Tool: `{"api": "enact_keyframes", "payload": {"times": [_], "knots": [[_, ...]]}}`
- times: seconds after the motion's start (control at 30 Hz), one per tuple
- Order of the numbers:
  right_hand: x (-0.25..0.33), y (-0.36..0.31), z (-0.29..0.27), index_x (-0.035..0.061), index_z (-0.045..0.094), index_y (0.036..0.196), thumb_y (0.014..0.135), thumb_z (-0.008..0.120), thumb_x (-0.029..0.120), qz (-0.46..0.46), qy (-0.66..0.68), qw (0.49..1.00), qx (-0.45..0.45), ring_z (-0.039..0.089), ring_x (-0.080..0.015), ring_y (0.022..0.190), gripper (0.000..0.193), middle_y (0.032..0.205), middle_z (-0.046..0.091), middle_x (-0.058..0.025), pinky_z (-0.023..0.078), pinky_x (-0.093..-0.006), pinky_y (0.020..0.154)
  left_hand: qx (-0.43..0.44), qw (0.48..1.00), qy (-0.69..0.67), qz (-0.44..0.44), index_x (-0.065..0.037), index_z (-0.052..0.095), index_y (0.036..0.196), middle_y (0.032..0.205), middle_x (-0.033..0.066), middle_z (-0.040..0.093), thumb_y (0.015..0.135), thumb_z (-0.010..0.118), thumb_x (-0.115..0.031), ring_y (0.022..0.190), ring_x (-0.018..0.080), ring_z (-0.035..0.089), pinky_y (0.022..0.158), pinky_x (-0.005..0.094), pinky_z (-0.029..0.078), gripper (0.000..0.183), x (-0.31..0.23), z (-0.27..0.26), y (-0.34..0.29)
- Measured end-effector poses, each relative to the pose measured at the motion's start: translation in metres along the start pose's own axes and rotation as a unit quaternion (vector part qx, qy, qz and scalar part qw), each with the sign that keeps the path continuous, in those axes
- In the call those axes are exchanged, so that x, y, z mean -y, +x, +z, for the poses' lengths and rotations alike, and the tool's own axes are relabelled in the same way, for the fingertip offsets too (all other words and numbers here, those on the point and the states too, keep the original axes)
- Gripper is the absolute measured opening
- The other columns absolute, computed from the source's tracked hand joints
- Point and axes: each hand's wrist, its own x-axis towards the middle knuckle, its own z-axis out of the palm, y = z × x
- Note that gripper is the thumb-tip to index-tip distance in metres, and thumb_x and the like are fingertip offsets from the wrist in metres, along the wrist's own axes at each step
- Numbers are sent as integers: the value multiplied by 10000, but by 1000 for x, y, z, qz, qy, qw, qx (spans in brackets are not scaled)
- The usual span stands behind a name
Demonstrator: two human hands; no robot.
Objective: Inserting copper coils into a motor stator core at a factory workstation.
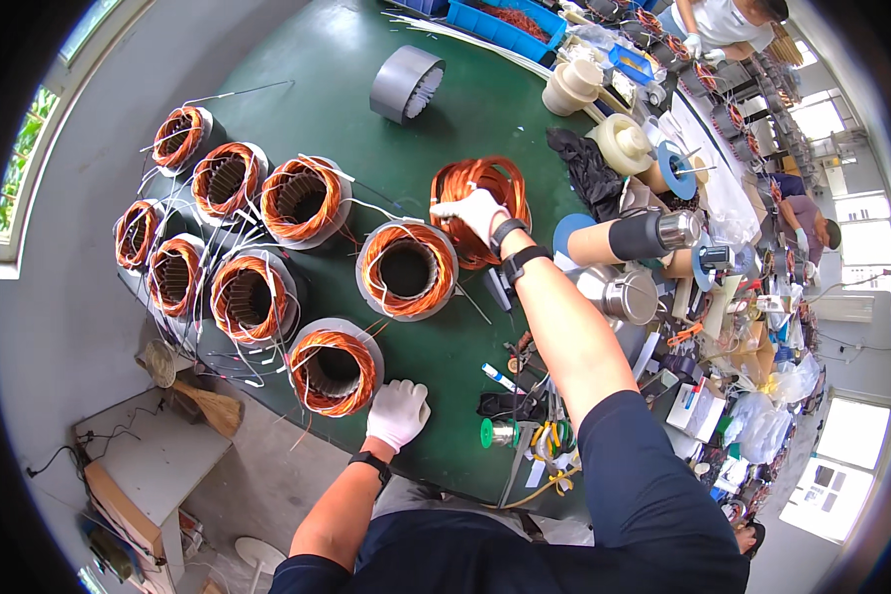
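Note:
My right hand (473, 213), in a white glove, reaches forward with its fingers closed on a bundle of copper wire coils (480, 178) on the green table. Next to that bundle stands a motor stator (408, 269) with copper windings round its open bore. My left hand (398, 413), also gloved, rests as a loose fist at the near table edge, with nothing visible in it. Close beside it is another wound stator (335, 368), tilted in view. What lies under my right palm is hidden.
Several more wound stators (305, 200) with white leads fill the left side. A bare grey stator core (406, 84) stands at the back. Along the right are a thermos (653, 235), white plastic formers (622, 145), a solder spool (500, 433) and pliers (549, 441). Other people work beyond.

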Motion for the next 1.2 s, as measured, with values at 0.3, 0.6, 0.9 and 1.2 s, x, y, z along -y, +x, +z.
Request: {"api": "enact_keyframes", "payload": {"times": [0.3, 0.6, 0.9, 1.2], "knots": [[19, -29, 40, 59, 771, 1062, 795, 751, 459, -88, -392, 906, -130, 746, -347, 996, 481, 1058, 762, -200, 591, -429, 891, -12, 1000, -12, 0, -107, 601, 822, 755, 99, 585, 760, 703, -159, 734, 325, 607, 652, 472, 457, 131, 3, -2, -2], [17, -30, 44, 135, 750, 1178, 892, 636, 265, -63, -408, 894, -173, 729, -347, 1048, 333, 1139, 750, -178, 586, -464, 911, 14, 1000, -26, -10, -91, 597, 875, 808, 127, 597, 784, 699, -151, 764, 338, 615, 665, 474, 520, 150, 4, -7, -3], [27, -40, -22, -7, 697, 746, 761, 750, 121, -121, 148, 967, -166, 604, -142, 584, 139, 657, 636, -32, 448, -310, 537, 7, 1000, -25, -11, -89, 620, 887, 827, 128, 611, 791, 697, -157, 784, 344, 622, 683, 482, 523, 140, 1, -8, 0], [53, -214, -52, 16, 687, 703, 876, 632, 118, -246, 171, 949, -102, 606, -132, 598, 208, 635, 619, -34, 463, -305, 600, -22, 1000, 21, 2, -112, 608, 853, 821, 104, 615, 790, 689, -195, 794, 328, 630, 686, 489, 480, 133, -5, -7, -4]]}}
